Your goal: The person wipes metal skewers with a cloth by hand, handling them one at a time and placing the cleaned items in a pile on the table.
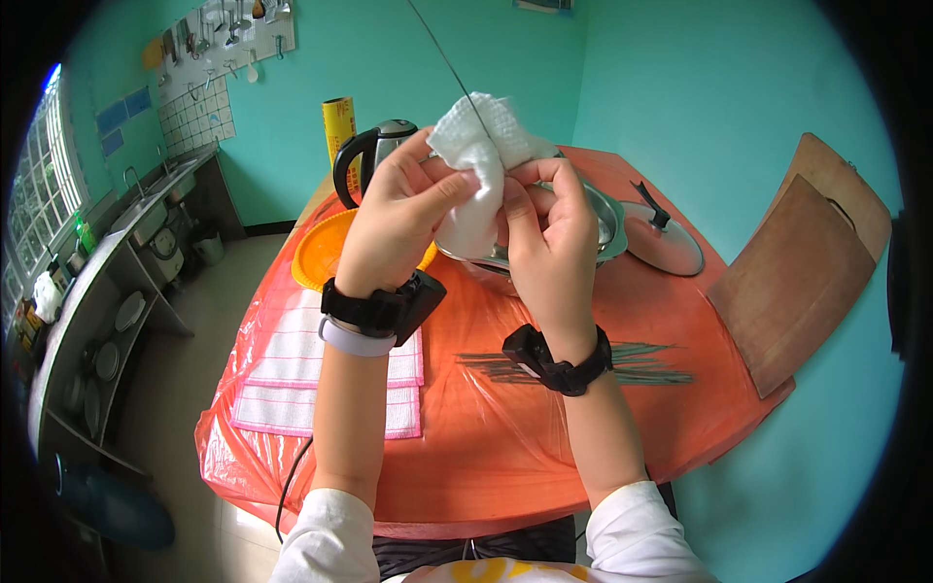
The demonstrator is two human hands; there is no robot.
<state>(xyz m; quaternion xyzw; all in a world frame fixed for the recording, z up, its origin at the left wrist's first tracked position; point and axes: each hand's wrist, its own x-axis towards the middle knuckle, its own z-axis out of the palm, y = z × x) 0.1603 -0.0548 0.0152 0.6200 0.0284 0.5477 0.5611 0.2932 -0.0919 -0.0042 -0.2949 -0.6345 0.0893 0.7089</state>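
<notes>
A white textured cloth point(477, 157) is bunched up between my hands above the table. My left hand point(408, 211) pinches its left side between thumb and fingers. A thin dark wire-like stem point(458, 76) rises from the cloth and slants toward the top left, past the frame's edge. My right hand point(547, 218) pinches the cloth's right side where the stem's lower end meets it; which of the two it grips cannot be made out. Below my hands stands a metal pot point(612, 218), partly hidden by them. Behind my right wrist lies a bundle of thin dark green stems point(649, 363).
Orange plastic film point(474, 466) covers the table. On the left are an orange basket point(321, 248) and pink-striped white cloths point(280, 408). An electric kettle point(393, 135) and yellow roll point(339, 124) stand behind. A glass lid point(667, 244) and cutting boards point(802, 277) are on the right.
</notes>
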